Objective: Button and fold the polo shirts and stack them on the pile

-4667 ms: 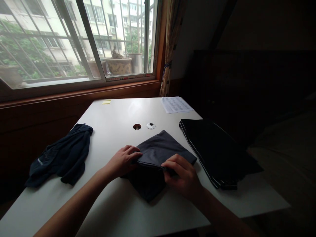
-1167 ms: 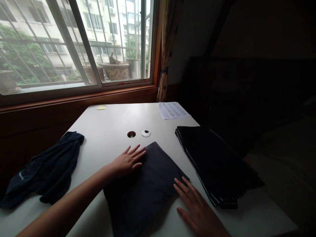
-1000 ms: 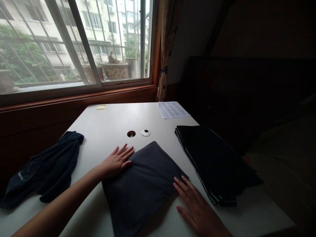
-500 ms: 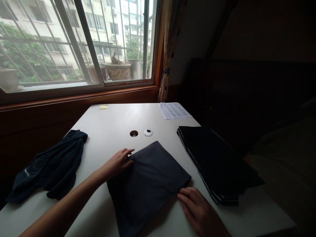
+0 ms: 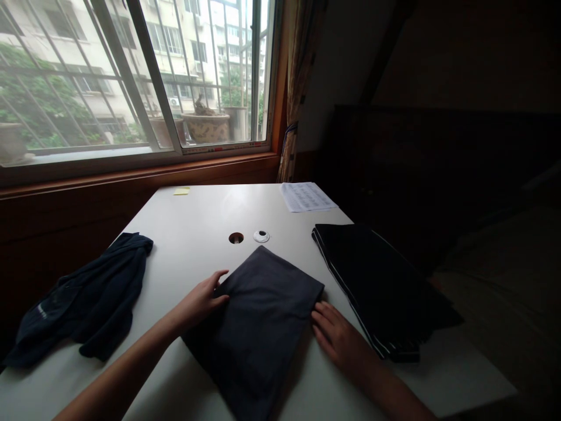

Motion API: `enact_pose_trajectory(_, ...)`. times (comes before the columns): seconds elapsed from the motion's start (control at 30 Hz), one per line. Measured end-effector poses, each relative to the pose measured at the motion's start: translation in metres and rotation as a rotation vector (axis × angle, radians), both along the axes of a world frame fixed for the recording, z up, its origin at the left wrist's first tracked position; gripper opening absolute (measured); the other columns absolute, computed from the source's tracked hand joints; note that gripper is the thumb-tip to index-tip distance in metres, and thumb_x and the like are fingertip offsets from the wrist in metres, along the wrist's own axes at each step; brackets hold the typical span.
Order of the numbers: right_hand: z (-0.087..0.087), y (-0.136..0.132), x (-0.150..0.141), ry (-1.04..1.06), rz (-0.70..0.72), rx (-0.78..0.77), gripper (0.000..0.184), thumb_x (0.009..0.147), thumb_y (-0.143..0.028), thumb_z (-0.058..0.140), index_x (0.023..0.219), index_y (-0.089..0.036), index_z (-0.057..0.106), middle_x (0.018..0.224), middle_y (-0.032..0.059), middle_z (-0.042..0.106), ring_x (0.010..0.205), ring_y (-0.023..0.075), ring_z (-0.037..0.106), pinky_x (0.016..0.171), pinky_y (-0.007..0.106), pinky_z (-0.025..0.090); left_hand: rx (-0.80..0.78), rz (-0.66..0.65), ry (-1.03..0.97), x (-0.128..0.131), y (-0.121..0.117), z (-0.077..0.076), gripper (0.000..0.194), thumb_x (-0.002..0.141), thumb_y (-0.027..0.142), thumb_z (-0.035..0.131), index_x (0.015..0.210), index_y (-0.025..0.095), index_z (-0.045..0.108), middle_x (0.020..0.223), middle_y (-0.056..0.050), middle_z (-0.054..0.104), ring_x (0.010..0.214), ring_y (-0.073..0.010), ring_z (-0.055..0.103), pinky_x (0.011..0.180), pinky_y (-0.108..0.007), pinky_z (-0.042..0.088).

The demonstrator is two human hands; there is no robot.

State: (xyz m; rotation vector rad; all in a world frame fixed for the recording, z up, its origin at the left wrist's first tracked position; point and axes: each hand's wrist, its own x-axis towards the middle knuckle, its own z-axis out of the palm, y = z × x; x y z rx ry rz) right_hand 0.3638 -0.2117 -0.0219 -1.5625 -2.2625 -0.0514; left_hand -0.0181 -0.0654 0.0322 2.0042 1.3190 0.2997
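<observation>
A folded dark grey cloth (image 5: pixel 258 316) lies flat on the white table (image 5: pixel 201 222) in front of me. My left hand (image 5: pixel 202 297) rests against its left edge, fingers stretched out and touching the fabric. On the other side, my right hand (image 5: pixel 335 336) presses against the cloth's right edge, with the fingertips at or slightly under the fabric. Neither hand lifts the cloth.
A crumpled navy garment (image 5: pixel 87 295) lies at the table's left. A folded black stack with white piping (image 5: pixel 377 280) sits at the right. A printed sheet (image 5: pixel 307 196), a yellow sticky note (image 5: pixel 180 190), a cable hole (image 5: pixel 235 238) and its white cap (image 5: pixel 261 236) lie further back, below the window.
Since the earliest frame the cloth was folded flat and smoothed. In the last half second both hands drew in against its sides and the cloth shifted slightly left and narrowed.
</observation>
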Motion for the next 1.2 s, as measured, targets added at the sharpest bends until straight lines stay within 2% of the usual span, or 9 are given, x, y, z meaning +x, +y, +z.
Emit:
enact_pose_trajectory(0.2, 0.010, 0.067, -0.002, 0.105, 0.070, -0.096, 0.035, 0.096, -0.021, 0.046, 0.124, -0.017, 0.067, 0.136, 0.0138, 0.062, 0.130, 0.0258, 0.056, 0.112, 0.046, 0.047, -0.096, 0.071, -0.104, -0.016, -0.041, -0.004, 0.066, 0.087, 0.040, 0.057, 0.146, 0.025, 0.035, 0.114, -0.010, 0.062, 0.096, -0.0259, 0.067, 0.089, -0.040, 0.052)
enact_pose_trajectory(0.37, 0.011, 0.120, -0.014, 0.218, 0.055, -0.096, 0.041, 0.095, -0.019, 0.041, 0.126, -0.009, 0.066, 0.137, 0.0169, 0.061, 0.132, 0.0252, 0.053, 0.117, 0.045, 0.041, -0.183, 0.054, -0.137, -0.018, -0.089, -0.008, 0.070, 0.086, 0.034, 0.060, 0.148, 0.029, 0.028, 0.127, -0.012, 0.060, 0.092, -0.0233, 0.068, 0.088, -0.038, 0.053)
enact_pose_trajectory(0.5, 0.008, 0.146, -0.018, 0.400, -0.042, -0.033, 0.038, 0.093, -0.019, 0.040, 0.115, -0.016, 0.071, 0.125, 0.0121, 0.068, 0.121, 0.0242, 0.061, 0.112, 0.046, 0.044, -0.275, 0.002, -0.129, -0.024, -0.098, -0.003, 0.073, 0.092, 0.044, 0.056, 0.152, 0.033, 0.016, 0.116, -0.006, 0.064, 0.070, -0.0164, 0.067, 0.073, -0.031, 0.054)
enact_pose_trajectory(0.57, 0.008, 0.155, -0.017, 0.491, -0.102, -0.022, 0.035, 0.094, -0.021, 0.040, 0.109, -0.019, 0.072, 0.116, 0.0103, 0.071, 0.113, 0.0239, 0.064, 0.106, 0.044, 0.048, -0.192, 0.039, -0.117, -0.029, -0.084, 0.001, 0.069, 0.094, 0.050, 0.052, 0.152, 0.032, 0.019, 0.106, -0.003, 0.065, 0.069, -0.0164, 0.067, 0.071, -0.031, 0.054)
enact_pose_trajectory(0.67, 0.008, 0.169, -0.017, 0.538, -0.166, -0.024, 0.033, 0.096, -0.029, 0.042, 0.107, -0.016, 0.071, 0.108, 0.0117, 0.071, 0.105, 0.0243, 0.065, 0.098, 0.042, 0.051, 0.047, 0.137, -0.084, -0.036, -0.044, 0.001, 0.062, 0.094, 0.056, 0.049, 0.146, 0.024, 0.036, 0.097, -0.003, 0.065, 0.078, -0.0203, 0.068, 0.074, -0.034, 0.055)
enact_pose_trajectory(0.8, 0.006, 0.189, -0.024, 0.524, -0.193, -0.042, 0.035, 0.096, -0.041, 0.050, 0.109, -0.016, 0.071, 0.106, 0.0110, 0.070, 0.096, 0.0231, 0.065, 0.094, 0.039, 0.051, 0.316, 0.191, -0.069, -0.032, 0.024, -0.011, 0.047, 0.094, 0.053, 0.046, 0.121, 0.019, 0.063, 0.110, -0.011, 0.064, 0.098, -0.0254, 0.065, 0.086, -0.040, 0.054)
enact_pose_trajectory(0.93, -0.001, 0.202, -0.032, 0.487, -0.216, -0.057, 0.033, 0.090, -0.046, 0.061, 0.106, -0.020, 0.073, 0.101, 0.0082, 0.068, 0.091, 0.0226, 0.063, 0.092, 0.039, 0.050, 0.464, 0.198, 0.050, -0.014, 0.075, -0.026, 0.036, 0.094, 0.043, 0.048, 0.112, 0.020, 0.071, 0.100, -0.009, 0.067, 0.101, -0.0258, 0.061, 0.102, -0.047, 0.042)
enact_pose_trajectory(1.07, -0.005, 0.205, -0.031, 0.463, -0.243, -0.066, 0.026, 0.087, -0.044, 0.064, 0.099, -0.023, 0.075, 0.094, 0.0059, 0.064, 0.088, 0.0222, 0.061, 0.089, 0.036, 0.050, 0.465, 0.194, 0.077, -0.002, 0.099, -0.037, 0.028, 0.090, 0.042, 0.057, 0.100, 0.023, 0.074, 0.098, -0.007, 0.066, 0.101, -0.0259, 0.059, 0.103, -0.046, 0.039)
enact_pose_trajectory(1.2, -0.005, 0.207, -0.029, 0.450, -0.245, -0.068, 0.017, 0.086, -0.037, 0.065, 0.090, -0.023, 0.074, 0.092, 0.0048, 0.063, 0.087, 0.0214, 0.061, 0.086, 0.034, 0.049, 0.460, 0.205, 0.098, -0.003, 0.103, -0.042, 0.026, 0.089, 0.043, 0.057, 0.090, 0.021, 0.073, 0.096, -0.007, 0.065, 0.096, -0.0257, 0.057, 0.098, -0.043, 0.042)
